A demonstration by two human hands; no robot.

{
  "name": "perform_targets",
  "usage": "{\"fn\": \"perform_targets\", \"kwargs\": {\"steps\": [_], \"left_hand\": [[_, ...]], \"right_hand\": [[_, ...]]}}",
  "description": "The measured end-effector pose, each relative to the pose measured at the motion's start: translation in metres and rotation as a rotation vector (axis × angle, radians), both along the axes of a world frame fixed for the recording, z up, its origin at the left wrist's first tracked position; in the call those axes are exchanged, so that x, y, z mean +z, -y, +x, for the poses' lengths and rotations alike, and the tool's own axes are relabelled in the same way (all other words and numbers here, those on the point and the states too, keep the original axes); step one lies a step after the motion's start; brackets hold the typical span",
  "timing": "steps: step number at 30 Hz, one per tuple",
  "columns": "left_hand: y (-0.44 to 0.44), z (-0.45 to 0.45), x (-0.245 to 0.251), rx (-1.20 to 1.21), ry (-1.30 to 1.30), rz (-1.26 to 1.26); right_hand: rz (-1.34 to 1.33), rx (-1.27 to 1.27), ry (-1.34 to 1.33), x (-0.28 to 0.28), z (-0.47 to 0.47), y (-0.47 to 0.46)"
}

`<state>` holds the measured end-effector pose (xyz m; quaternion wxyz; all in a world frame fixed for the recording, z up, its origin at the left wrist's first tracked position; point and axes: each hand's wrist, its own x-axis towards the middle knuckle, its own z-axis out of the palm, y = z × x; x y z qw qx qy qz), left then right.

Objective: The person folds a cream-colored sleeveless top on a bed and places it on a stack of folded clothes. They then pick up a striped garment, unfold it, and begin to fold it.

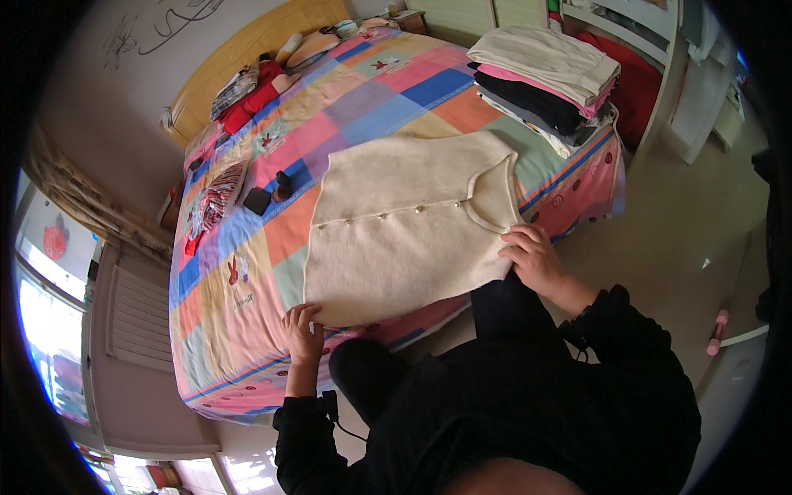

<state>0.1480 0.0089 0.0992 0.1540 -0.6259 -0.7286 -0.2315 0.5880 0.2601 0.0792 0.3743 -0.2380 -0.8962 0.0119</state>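
A cream sleeveless knit top (pixel 396 247) with a row of small buttons lies spread out on the bed's patchwork sheet (pixel 291 216). Its neckline points to the right and its hem to the left. My left hand (pixel 304 331) grips the near corner of the hem. At the near shoulder, beside the neckline, my right hand (pixel 535 260) holds the fabric between thumb and fingers. The near side of the top runs along the mattress edge, just above my knees.
A stack of folded clothes (pixel 544 80) stands at the bed's far right corner. A black case (pixel 257 201) and a striped cloth item (pixel 216 198) lie to the left. Red bedding (pixel 250 105) rests by the wooden headboard (pixel 247 55). Pink dumbbells (pixel 718 333) are on the floor.
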Motion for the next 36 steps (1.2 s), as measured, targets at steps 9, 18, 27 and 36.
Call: {"fn": "perform_targets", "kwargs": {"steps": [9, 18, 27, 36], "left_hand": [[-0.009, -0.023, 0.018, 0.079, 0.27, 0.016], [0.001, -0.028, 0.038, 0.015, 0.611, -0.038], [0.031, -0.024, 0.083, -0.1, 1.124, -0.135], [-0.008, -0.062, 0.115, -0.081, 1.056, -0.387]], "right_hand": [[-0.084, 0.025, -0.078, 0.021, 0.006, -0.006], [-0.132, 0.025, -0.051, 0.036, 0.026, 0.0], [-0.312, 0.113, -0.003, 0.067, 0.056, 0.015], [-0.573, 0.143, -0.049, 0.098, 0.059, 0.012]]}}
